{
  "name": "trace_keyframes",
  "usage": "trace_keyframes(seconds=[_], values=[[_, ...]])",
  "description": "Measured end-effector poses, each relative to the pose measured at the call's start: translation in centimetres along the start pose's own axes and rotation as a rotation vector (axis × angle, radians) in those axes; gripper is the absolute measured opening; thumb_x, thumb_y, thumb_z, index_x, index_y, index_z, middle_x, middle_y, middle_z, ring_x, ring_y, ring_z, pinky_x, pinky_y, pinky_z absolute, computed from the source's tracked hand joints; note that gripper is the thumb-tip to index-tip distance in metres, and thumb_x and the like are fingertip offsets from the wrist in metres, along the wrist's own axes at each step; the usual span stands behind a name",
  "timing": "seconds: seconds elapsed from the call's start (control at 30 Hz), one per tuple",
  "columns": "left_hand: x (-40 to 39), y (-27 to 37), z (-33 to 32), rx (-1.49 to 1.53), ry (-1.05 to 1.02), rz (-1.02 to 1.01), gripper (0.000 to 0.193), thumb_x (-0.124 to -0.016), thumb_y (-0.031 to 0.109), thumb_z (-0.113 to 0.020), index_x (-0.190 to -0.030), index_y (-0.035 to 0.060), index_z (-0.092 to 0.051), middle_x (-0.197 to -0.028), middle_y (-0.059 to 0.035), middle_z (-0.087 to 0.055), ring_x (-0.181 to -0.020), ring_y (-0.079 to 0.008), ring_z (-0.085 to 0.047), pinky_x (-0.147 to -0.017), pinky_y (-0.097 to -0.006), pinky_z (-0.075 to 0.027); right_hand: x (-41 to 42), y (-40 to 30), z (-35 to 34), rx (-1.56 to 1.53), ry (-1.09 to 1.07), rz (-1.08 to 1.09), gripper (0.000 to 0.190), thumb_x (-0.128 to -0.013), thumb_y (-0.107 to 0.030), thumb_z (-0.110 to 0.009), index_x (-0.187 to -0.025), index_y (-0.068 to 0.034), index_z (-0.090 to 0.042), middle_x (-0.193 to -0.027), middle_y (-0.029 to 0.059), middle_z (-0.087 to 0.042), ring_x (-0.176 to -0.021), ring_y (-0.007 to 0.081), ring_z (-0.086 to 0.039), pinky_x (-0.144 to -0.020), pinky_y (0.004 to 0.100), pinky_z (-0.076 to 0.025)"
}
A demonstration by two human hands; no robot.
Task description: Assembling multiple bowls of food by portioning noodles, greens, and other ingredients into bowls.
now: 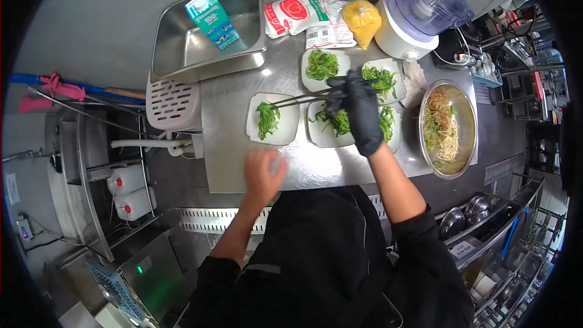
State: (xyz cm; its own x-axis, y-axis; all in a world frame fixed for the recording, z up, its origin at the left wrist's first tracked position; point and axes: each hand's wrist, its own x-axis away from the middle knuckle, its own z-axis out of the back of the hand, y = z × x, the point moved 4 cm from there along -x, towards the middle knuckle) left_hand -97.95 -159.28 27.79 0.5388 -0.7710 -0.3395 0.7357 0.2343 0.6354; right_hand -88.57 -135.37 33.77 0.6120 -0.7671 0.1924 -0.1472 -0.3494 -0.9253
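My right hand (357, 114), in a black glove, grips a pair of dark chopsticks (300, 99). Their tips touch the leafy greens (268, 120) in the leftmost white square dish (290, 133). Just below that dish, my bare left hand (264, 171) hovers by the table's front edge, slightly blurred and holding nothing. Under my gloved hand, greens (339, 120) lie in the front middle dish (321, 137); another front dish (394, 139) is partly covered. Behind are a back dish (314, 83) and a back right dish (401, 89), both with greens.
A steel bowl (469, 155) of mixed shredded vegetables stands right. Along the back are a steel pan (168, 54) with a carton (212, 20), printed bags (296, 13), a yellow-filled bag (362, 20) and a food processor (405, 32). A perforated plastic basket (173, 105) adjoins the steel table (227, 168).
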Motion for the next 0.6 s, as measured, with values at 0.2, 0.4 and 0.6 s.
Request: trace_keyframes(seconds=[0.2,0.4,0.6], values=[[-3.4,-6.4,2.9,-0.161,0.021,0.154,0.046,-0.071,0.015,-0.074,-0.113,0.0036,-0.058,-0.106,-0.0148,-0.057,-0.100,-0.0336,-0.051,-0.088,-0.0442,-0.041,0.9,5.8,-3.0,0.184,-0.080,0.110,0.036,-0.101,-0.028,-0.047,-0.100,0.002,-0.067,-0.074,0.0062,-0.065,-0.061,0.0122,-0.060,-0.059,0.0250,-0.048],[-6.5,-5.4,2.1,-0.236,-0.176,-0.092,0.052,-0.072,0.019,-0.072,-0.121,0.0065,-0.058,-0.117,-0.0132,-0.055,-0.107,-0.0323,-0.048,-0.092,-0.0453,-0.037,4.5,4.7,-5.7,0.834,-0.574,0.452,0.022,-0.094,-0.020,-0.055,-0.109,-0.007,-0.065,-0.095,0.0143,-0.065,-0.075,0.0302,-0.065,-0.069,0.0373,-0.052],[-6.5,-5.2,1.1,-0.214,-0.361,-0.194,0.047,-0.073,0.022,-0.072,-0.117,0.0092,-0.061,-0.117,-0.0120,-0.056,-0.106,-0.0326,-0.049,-0.090,-0.0452,-0.037,4.6,-2.7,-0.4,0.727,-0.417,0.329,0.023,-0.095,-0.020,-0.056,-0.106,-0.002,-0.066,-0.095,0.0150,-0.069,-0.081,0.0250,-0.067,-0.075,0.0348,-0.053]])
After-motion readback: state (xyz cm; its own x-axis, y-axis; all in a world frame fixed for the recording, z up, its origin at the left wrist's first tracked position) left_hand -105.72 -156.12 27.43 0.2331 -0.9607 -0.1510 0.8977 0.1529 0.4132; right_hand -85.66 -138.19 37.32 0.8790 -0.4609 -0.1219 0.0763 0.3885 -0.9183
